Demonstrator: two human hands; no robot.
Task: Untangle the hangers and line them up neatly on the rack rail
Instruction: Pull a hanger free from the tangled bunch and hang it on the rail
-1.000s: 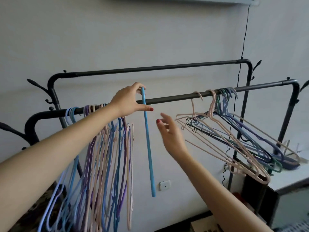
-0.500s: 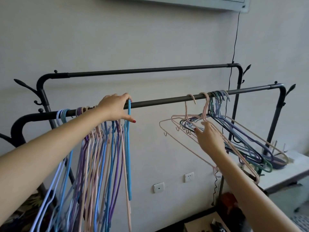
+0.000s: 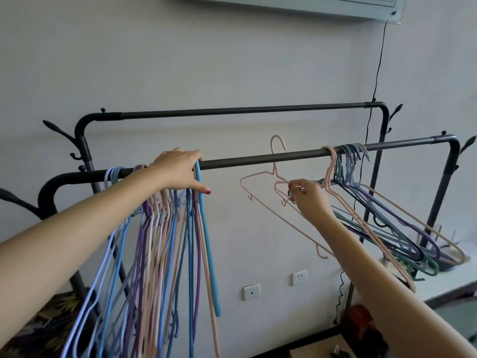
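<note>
Two groups of thin plastic-coated hangers are sharing the dark metal front rail (image 3: 258, 158) of the clothes rack, and the work is sitting between them. On the left, a neat row of blue, purple and pink hangers (image 3: 160, 241) is hanging straight down, edge-on to the camera, and the left hand (image 3: 178, 171) is resting on top of it at the rail, fingers draped over the hooks beside a bright blue hanger (image 3: 206, 241) at the end of the row; whether they are curling round anything cannot be told. On the right, a tangled cluster of pink, purple, green and dark hangers (image 3: 387, 223) is hooked on the rail and splaying out toward a white counter (image 3: 451, 277).

The right hand (image 3: 307, 200) is pinching a pale pink wire hanger (image 3: 281, 218) near its neck, and the hook of that hanger is standing above the rail, so it seems to be lifted free of the cluster, though its shoulder lies close to the other pink one there.

The step in hand looks like the transfer of one freed hanger to the tidy row. Next, the hanger is needing to be carried leftward clear of its neighbours, turned to match the row, and hooked over the rail just beside the bright blue one, while the left hand is steadying the row. Snagging on the small notch hooks is the likely risk.
</note>
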